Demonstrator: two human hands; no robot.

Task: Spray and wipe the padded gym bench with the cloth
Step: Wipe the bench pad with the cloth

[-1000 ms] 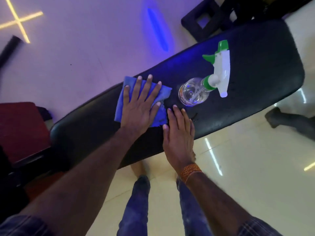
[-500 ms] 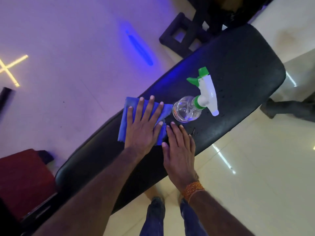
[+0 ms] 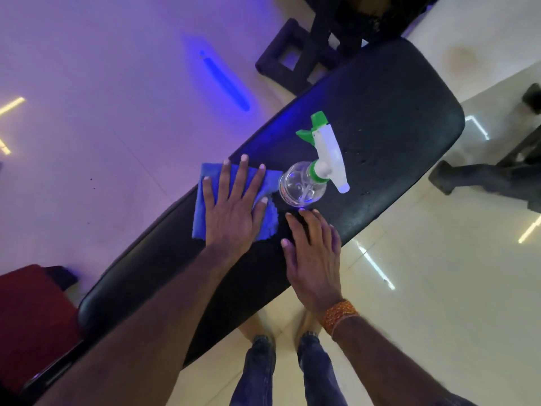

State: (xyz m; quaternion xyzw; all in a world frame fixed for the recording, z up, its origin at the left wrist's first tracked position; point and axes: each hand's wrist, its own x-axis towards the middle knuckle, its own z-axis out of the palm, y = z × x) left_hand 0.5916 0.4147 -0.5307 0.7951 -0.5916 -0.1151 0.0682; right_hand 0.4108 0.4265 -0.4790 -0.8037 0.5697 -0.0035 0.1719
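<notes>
The spray bottle [image 3: 303,184] stands upright at mid-width on the bench [image 3: 404,106], blocking a straight pass along the pad; beyond it the padding lies bare to the rounded right end; the left hand [image 3: 231,212], flat on the cloth [image 3: 200,200], fills the far edge just beside the bottle; the right hand [image 3: 314,256] covers the near edge; only a narrow bare strip runs between them.

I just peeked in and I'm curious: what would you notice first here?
A bright blue cloth jumps out, pressed flat under the left hand in the middle of the long black padded bench. Right beside it on the bench sits a clear spray bottle with a green and white trigger head, and the right hand lies flat on the pad near it. A blue glow streaks the floor beyond.
</notes>
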